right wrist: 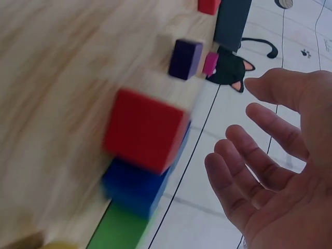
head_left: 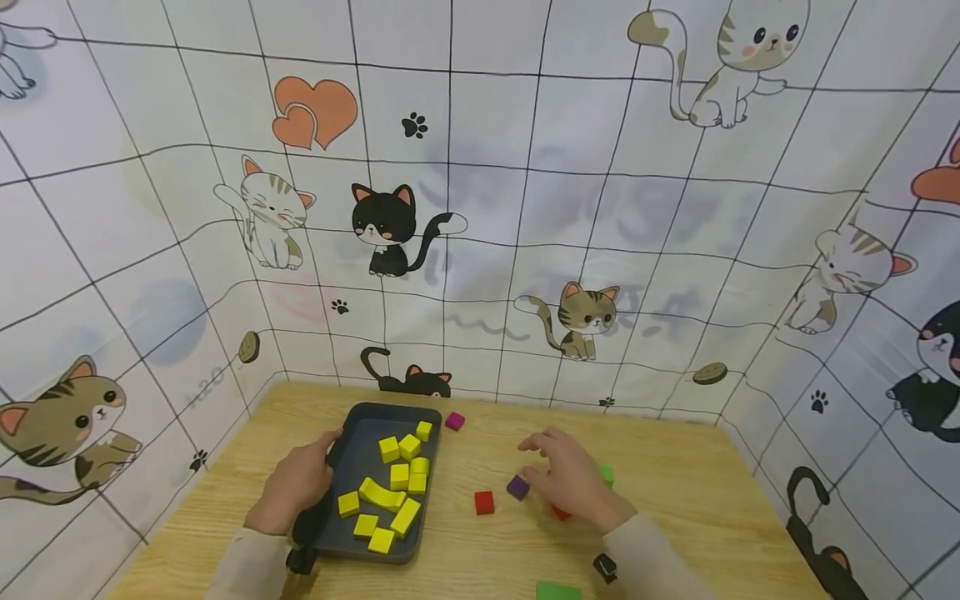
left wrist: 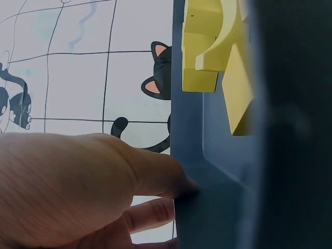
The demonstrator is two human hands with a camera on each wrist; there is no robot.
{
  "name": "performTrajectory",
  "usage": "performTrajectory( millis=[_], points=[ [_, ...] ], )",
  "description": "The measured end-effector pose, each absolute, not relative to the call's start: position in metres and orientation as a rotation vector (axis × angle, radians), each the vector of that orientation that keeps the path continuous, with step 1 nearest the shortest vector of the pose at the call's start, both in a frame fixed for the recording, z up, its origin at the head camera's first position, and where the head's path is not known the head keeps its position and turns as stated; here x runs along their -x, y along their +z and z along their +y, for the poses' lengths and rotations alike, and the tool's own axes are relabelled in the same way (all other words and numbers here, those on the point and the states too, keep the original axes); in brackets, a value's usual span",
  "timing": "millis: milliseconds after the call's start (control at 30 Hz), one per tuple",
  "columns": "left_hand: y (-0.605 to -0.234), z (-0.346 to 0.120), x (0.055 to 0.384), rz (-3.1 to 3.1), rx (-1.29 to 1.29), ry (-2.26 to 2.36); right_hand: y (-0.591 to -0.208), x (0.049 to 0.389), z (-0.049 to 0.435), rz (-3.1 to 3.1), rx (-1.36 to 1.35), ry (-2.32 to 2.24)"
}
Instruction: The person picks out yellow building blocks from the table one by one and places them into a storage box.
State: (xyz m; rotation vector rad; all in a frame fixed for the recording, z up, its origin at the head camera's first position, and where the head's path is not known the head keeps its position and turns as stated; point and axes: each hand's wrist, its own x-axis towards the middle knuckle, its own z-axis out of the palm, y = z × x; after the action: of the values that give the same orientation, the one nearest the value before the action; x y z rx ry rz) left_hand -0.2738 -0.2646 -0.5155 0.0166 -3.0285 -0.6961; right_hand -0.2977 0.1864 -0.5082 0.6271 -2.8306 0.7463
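Observation:
My left hand grips the left side of a dark grey tray, its thumb over the rim and its fingers along the outside. Yellow blocks of several shapes lie in the tray, among them an arched one. Over the table to the right, my right hand hovers with its fingers spread and loosely bent, holding nothing. Nearest to it are a purple block, a red block, a blue block and a green block.
Another red block lies between the tray and my right hand. A magenta block sits by the tray's far right corner. At the near edge of view is a green piece. Cat-printed sheeting encloses the wooden table.

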Motion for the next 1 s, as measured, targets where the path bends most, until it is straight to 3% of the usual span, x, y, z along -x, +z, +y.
performTrajectory(
  millis=[633,1000],
  points=[
    [-0.516,-0.266,0.273,-3.033,-0.021,-0.695,-0.513,0.261,0.264,-2.972,-0.399,0.676],
    [-0.515,-0.266,0.273,-3.022,-0.005,-0.688,-0.518,0.255,0.285,-3.078,-0.281,0.651]
  ],
)
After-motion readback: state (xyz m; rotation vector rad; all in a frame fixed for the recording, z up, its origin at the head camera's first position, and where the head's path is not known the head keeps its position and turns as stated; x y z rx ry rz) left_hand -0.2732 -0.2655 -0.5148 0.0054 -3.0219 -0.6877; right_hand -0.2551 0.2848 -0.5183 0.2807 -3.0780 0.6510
